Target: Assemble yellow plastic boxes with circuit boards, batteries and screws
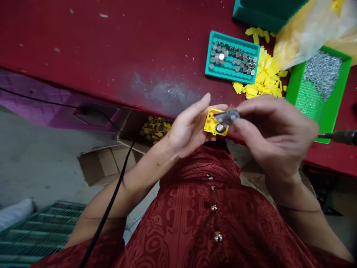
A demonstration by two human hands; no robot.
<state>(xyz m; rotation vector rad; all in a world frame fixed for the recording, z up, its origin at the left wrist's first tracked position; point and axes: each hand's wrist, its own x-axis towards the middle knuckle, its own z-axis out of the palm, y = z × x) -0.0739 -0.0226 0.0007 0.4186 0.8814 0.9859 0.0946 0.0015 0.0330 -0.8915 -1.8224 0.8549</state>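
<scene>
My left hand (189,126) holds a small open yellow plastic case (209,128) on its fingers, with the thumb raised clear of it. A round silver button cell (220,127) sits in the lower right part of the case. Above the case's upper right corner, my right hand (279,130) pinches a small dark grey part (230,117) between thumb and fingers. This part is blurred, and I cannot tell whether it touches the case. A speck of red shows beside it.
A teal tray (234,76) of button cells stands on the red table (111,56), beside loose yellow plastic pieces (267,70). Right of these are a green basket (338,93) of small metal pieces and a screwdriver-like tool (344,137). A cardboard box (126,126) holds yellow-and-black units below.
</scene>
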